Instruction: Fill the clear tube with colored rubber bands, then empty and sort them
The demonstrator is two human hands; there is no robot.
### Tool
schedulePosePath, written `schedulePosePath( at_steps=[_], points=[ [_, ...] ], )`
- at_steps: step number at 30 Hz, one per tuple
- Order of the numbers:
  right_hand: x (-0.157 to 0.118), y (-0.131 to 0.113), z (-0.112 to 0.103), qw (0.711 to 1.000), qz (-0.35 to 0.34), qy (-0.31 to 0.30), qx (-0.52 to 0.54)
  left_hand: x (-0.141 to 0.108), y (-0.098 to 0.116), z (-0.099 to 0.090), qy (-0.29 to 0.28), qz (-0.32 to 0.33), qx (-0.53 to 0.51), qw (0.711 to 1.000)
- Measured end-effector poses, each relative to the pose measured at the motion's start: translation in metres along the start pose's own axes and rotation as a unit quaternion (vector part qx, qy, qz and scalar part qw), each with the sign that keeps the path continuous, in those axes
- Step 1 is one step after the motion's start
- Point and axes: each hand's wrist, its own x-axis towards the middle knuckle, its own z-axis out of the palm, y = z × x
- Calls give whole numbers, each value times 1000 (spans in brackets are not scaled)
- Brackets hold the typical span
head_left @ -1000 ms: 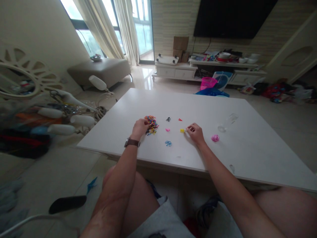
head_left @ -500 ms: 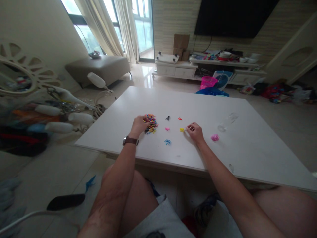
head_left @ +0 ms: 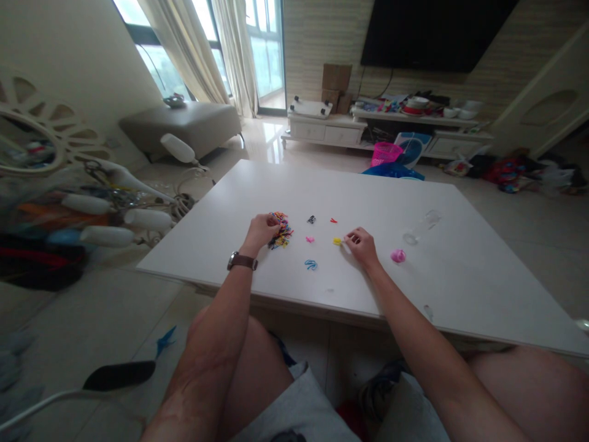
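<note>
My left hand point(head_left: 262, 232), a watch on its wrist, rests at the left side of a pile of small multicoloured rubber bands point(head_left: 283, 236). Its fingertips are pinched together at the pile, and what lies between them is hidden. My right hand point(head_left: 361, 244) is on the table with curled fingers, its fingertips just right of a small yellow bunch of bands point(head_left: 337, 241); anything in them is too small to make out. Between the hands lie black bands point(head_left: 311, 219), red bands point(head_left: 334, 220), pink bands point(head_left: 310, 239) and blue bands point(head_left: 311, 264) in separate little groups.
On the white table point(head_left: 359, 196), a pink crumpled item point(head_left: 398, 255) lies right of my right hand. Beyond it is a clear plastic container point(head_left: 430, 220) on its side, with a clear round piece point(head_left: 410, 239). A small transparent piece point(head_left: 428, 311) lies near the front edge.
The fingers of my left hand have shifted slightly over the pile. My right hand stays beside the yellow bands, and the sorted groups look the same.
</note>
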Motion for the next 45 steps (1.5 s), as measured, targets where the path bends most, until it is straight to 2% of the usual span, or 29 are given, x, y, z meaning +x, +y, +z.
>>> schedulePosePath(
  at_steps=[3, 8, 13, 18, 22, 27, 34, 38, 45],
  points=[
    [-2, -3, -1, 1000, -24, 19, -5, -1, 3, 6, -13, 21, -23, 999],
    [-10, -18, 3, 992, -111, 49, -30, -6, 16, 22, -36, 63, -35, 997],
    [-4, -49, 20, 987, -159, 10, -17, -7, 25, 41, -59, 117, -3, 991],
    [2, -63, 38, 989, -126, 74, -16, -10, 31, 55, -87, 139, 70, 984],
    [-8, -60, 40, 994, -92, 52, -27, -15, 37, 60, -105, 137, 112, 979],
    [-15, -58, 37, 995, -87, 28, -29, -16, 35, 66, -125, 141, 139, 972],
    [-14, -57, 40, 994, -102, 30, -27, -16, 32, 66, -111, 129, 111, 979],
    [-15, -58, 41, 993, -110, 21, -27, -16, 35, 63, -104, 127, 53, 985],
    [-16, -62, 40, 992, -121, -29, -22, -18, 42, 68, -145, 123, -74, 979]
  ],
)
